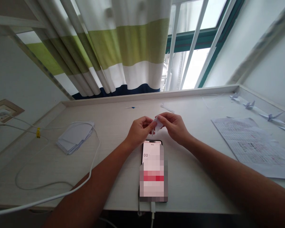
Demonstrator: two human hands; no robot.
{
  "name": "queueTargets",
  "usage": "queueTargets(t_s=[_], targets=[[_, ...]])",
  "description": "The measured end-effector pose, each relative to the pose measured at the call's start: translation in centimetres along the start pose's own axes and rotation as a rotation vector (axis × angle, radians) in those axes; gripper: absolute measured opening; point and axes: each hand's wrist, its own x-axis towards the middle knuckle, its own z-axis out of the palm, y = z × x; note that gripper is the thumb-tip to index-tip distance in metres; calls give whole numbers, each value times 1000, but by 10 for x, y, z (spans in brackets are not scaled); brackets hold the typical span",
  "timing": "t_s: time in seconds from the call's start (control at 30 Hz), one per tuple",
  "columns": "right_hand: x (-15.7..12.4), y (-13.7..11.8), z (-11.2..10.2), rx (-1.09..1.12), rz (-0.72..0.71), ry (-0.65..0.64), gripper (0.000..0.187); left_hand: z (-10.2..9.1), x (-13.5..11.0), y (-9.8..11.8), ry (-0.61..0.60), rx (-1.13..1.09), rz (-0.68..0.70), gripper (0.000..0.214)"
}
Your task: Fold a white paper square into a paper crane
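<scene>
Between my two hands is a small folded piece of white paper (159,125), held just above the desk. My left hand (139,130) pinches its left side, the fingers curled and closed. On the other side, my right hand (174,126) grips the upper right part between thumb and fingers. Part of the paper is hidden behind the fingertips. Directly below the hands lies a phone (153,158) with a lit screen, partly blurred out, and a white charging plug (153,206) at its lower end.
A stack of white paper (74,136) lies at the left, crossed by a white cable (98,148). Written sheets (249,142) lie at the right. Several folded paper cranes (249,104) line the right edge. A small blue-and-white item (133,107) and a paper strip (167,108) lie at the back.
</scene>
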Motion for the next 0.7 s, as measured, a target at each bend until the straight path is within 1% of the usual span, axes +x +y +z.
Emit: queueTargets(t_s=[0.13, 0.27, 0.4, 0.47, 0.6, 0.7], targets=[[-1, 0, -1, -38, 8, -30, 40, 1, 0, -1, -7, -21, -12, 38], [-1, -3, -2, -74, -7, -16, 42, 1, 0, 0, -35, -37, -39, 38], [0, -6, -2, -10, -2, -16, 43, 2, -1, 2, -94, -62, -80, 41], [0, -7, -2, 15, 1, -10, 42, 2, -1, 3, -117, -60, -79, 41], [0, -6, -2, 66, 19, -9, 39, 1, -1, 3, -133, -47, -51, 38], [0, -6, -2, 88, 37, -22, 39, 2, -1, 3, -139, -56, -69, 39]])
